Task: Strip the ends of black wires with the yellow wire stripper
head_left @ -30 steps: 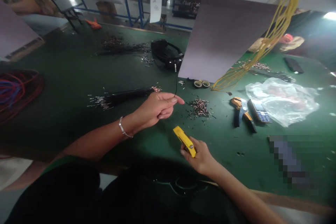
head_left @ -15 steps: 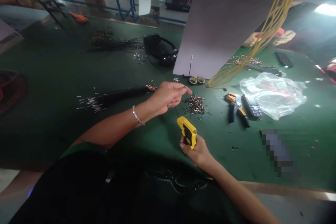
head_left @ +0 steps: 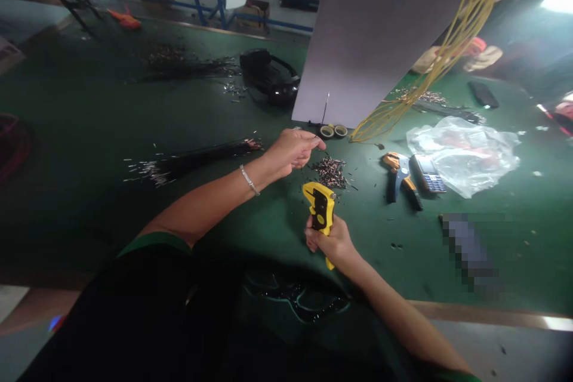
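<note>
A thin black wire (head_left: 325, 108) with a bright tip rises from the pinched fingers of my left hand (head_left: 293, 152), which is over the green table. My right hand (head_left: 333, 243) is wrapped round the grip of a yellow and black wire stripper (head_left: 321, 210), its head pointing up and to the left. Between the hands and a little to the right lies a heap of short cut wire ends (head_left: 331, 172). To the left of my left hand, a bundle of black wires (head_left: 201, 160) with stripped ends rests on the table.
Two tape rolls (head_left: 333, 131) sit by a grey panel (head_left: 367, 42). Yellow wires (head_left: 430, 83) hang at its right. Farther right are an orange and blue tool (head_left: 400, 176), a keypad phone (head_left: 428, 173), a plastic bag (head_left: 470, 155) and a person's gloved hand (head_left: 483, 58).
The wire stripper has tilted more upright, its yellow handle now showing below my right hand. The view has shifted slightly, and my left hand sits a little higher in it.
</note>
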Demonstrator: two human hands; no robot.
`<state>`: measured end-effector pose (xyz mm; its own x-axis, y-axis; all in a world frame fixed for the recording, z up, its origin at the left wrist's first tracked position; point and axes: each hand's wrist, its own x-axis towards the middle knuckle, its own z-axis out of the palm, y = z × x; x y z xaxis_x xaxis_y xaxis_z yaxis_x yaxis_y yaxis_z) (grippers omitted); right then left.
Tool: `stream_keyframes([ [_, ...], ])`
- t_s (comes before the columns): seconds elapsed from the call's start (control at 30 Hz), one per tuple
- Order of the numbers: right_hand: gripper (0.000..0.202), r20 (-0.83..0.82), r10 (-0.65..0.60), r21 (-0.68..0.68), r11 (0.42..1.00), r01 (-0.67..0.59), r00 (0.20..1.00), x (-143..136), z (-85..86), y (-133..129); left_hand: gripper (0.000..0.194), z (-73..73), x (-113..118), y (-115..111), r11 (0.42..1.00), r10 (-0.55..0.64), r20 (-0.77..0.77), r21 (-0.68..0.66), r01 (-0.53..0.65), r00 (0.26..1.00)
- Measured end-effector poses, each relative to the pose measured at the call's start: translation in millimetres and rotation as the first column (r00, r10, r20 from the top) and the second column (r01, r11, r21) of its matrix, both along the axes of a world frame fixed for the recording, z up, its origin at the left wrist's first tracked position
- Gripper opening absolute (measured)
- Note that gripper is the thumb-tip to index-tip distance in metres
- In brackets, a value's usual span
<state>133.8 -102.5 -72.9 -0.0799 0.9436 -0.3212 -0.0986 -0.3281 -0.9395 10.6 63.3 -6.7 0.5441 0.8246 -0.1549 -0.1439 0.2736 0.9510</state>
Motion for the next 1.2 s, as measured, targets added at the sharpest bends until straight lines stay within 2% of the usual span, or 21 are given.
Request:
stream_keyframes([
  [0.33,0.02,0.117,0.028,-0.032,0.999,-0.025,0.993,2,14.5,5,0.018,4.6,-4,-7,0.997,0.079,-0.006,-0.01,-0.079,0.997],
  [0.47,0.021,0.156,0.009,-0.025,1.0,-0.005,0.988,-1,15.9,3,0.021,6.6,-7,-9,0.997,0.073,0.012,0.0,-0.073,0.997],
  [0.6,0.022,0.189,-0.009,0.003,1.0,0.009,0.982,-4,11.9,-3,0.021,8.1,-9,-9,0.999,0.054,0.018,0.005,-0.054,0.998],
  [0.73,0.022,0.249,-0.036,0.049,0.998,0.025,0.968,-4,0.5,-7,0.023,10.1,-10,-11,0.999,0.039,0.031,0.002,-0.039,0.999],
  [0.9,0.021,0.377,-0.045,0.113,0.994,0.002,0.925,-1,-9.8,-8,0.026,10.0,-11,-14,0.999,0.036,0.029,-0.016,-0.035,0.999],
  [1.0,0.022,0.334,0.001,0.104,0.994,-0.038,0.942,2,-11.3,-9,0.026,7.7,-13,-14,0.998,0.061,0.03,-0.023,-0.061,0.998],
  [1.2,0.023,0.22,-0.03,0.087,0.996,0.011,0.975,6,-14.9,-11,0.025,-0.9,-16,-15,0.995,0.036,0.093,-0.096,-0.027,0.995],
])
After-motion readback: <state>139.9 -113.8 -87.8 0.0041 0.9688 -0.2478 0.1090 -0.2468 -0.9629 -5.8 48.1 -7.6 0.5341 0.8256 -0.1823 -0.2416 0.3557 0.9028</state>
